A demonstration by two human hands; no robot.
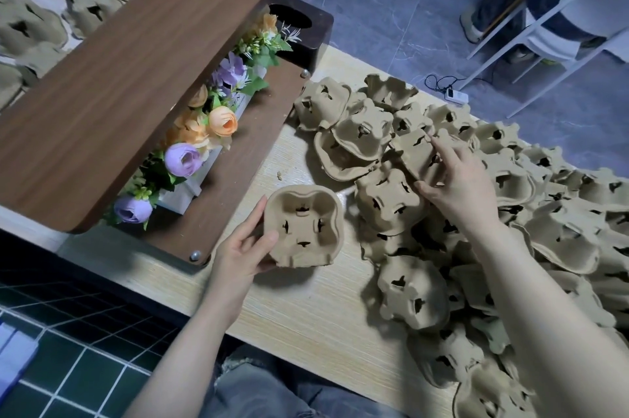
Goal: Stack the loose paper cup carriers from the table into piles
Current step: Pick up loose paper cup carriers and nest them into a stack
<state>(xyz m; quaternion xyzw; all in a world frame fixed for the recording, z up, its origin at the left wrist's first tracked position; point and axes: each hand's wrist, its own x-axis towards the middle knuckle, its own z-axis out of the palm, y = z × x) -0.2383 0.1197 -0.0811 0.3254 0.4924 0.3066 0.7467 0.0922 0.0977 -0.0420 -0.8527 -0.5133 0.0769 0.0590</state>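
Gripping one cup carrier [304,226] w/ my left hand [243,252], fingers curled on its edge just above the bench [306,325], while my right hand [457,186] pinches another carrier [413,148] atop the loose heap [510,230].

head-worn view, steeply down, close
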